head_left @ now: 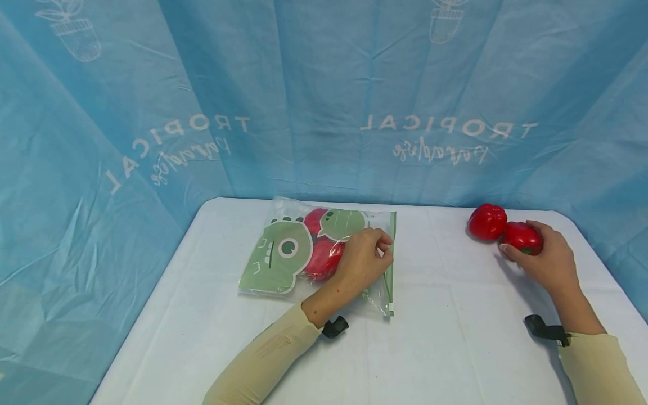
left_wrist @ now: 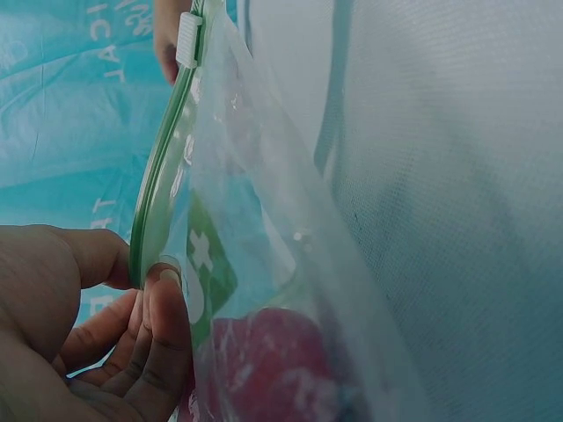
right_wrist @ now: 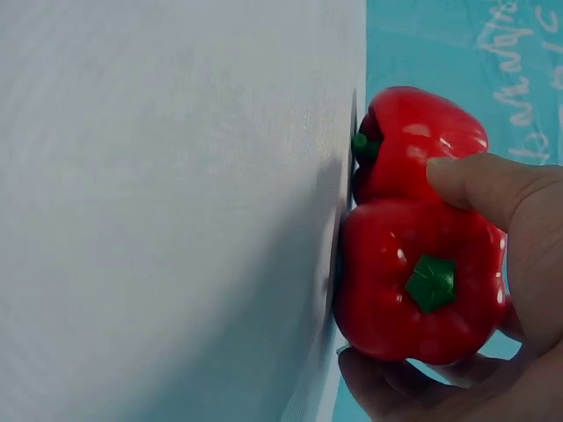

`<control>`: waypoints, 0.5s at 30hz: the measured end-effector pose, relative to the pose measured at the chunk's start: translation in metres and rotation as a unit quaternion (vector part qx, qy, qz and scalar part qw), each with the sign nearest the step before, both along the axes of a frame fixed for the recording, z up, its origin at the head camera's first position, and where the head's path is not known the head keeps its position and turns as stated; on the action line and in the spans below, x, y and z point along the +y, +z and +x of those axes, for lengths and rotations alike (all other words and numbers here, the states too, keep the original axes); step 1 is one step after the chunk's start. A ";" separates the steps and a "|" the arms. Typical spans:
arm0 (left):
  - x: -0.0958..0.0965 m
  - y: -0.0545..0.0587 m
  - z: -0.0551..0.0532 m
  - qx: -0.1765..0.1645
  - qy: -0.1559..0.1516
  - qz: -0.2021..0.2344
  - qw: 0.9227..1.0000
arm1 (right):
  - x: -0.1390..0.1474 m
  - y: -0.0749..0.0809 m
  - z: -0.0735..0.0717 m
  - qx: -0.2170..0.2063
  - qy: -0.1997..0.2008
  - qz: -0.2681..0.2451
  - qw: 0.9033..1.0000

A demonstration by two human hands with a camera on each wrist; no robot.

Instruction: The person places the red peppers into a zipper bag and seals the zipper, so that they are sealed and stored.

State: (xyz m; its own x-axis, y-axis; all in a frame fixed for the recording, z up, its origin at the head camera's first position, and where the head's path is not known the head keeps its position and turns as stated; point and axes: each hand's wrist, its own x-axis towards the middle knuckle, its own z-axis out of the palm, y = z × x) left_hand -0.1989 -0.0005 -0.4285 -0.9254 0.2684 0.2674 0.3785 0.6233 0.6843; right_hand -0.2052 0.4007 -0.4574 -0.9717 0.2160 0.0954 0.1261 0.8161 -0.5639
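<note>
Head view: right hand (head_left: 552, 260) grips red pepper (head_left: 521, 237), right side of frame, touching second pepper (head_left: 487, 221); left hand (head_left: 365, 256) pinches plastic bag (head_left: 273, 261) by its edge, centre. Probably best: firm side grip, avoid nudging the neighbour.

Both peppers (head_left: 487, 221), near the far right corner of the plain white worktop (head_left: 425, 343), are glossy red with green stems (right_wrist: 431, 283). Towards the far edge, a clear bag (head_left: 275, 264) bears green cartoon creatures outlined in white, with red contents (head_left: 322, 261), a green closure strip (head_left: 389, 284) and white slider (left_wrist: 188, 40). Blue backdrop (head_left: 324, 84), white lettering and plant drawings; beige sleeves (head_left: 268, 354)
</note>
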 end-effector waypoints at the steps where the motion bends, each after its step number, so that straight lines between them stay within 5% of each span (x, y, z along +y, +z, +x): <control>1: 0.000 0.000 0.000 0.001 0.000 -0.001 1.000 | 0.000 0.000 0.000 0.001 -0.001 -0.001 1.000; 15: 0.000 0.000 0.000 0.007 -0.002 -0.001 1.000 | 0.001 0.005 0.003 -0.002 -0.019 -0.013 1.000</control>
State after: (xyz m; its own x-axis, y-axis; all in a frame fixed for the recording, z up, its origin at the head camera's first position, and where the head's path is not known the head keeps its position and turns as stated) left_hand -0.1991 -0.0007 -0.4281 -0.9210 0.2718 0.2792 0.3895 0.6236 0.6778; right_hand -0.2027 0.4013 -0.4528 -0.9631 0.2551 0.0856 0.1589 0.7960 -0.5841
